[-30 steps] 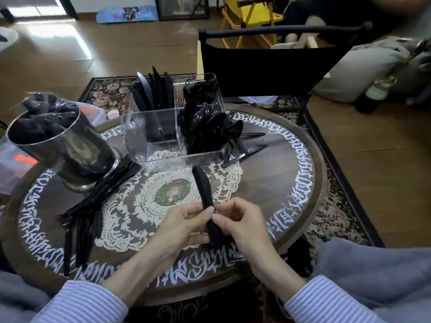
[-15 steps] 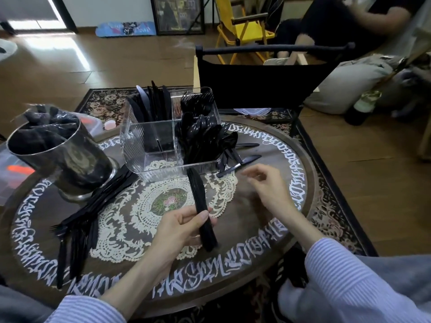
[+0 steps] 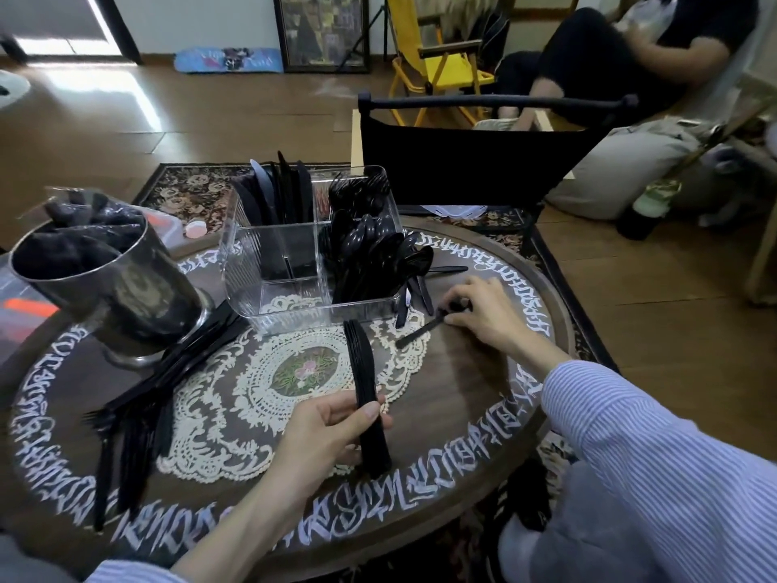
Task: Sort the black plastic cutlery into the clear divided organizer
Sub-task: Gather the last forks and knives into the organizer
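Observation:
My left hand grips a stack of black plastic knives, blades pointing away toward the organizer. My right hand pinches one loose black knife lying on the table right of the organizer. The clear divided organizer stands at the table's middle back. Its back left compartment holds knives, its right side holds spoons and forks. A few loose pieces lie against its right wall. A pile of black forks is spread on the table's left.
A metal bucket with black wrapped items stands at the left, resting on the fork pile. The round wooden table has a lace doily. A black chair back stands behind the table. A seated person is at the far right.
My right hand let go of the knife stack, reached right and forward, and now pinches a loose knife beside the organizer. My left hand keeps the stack.

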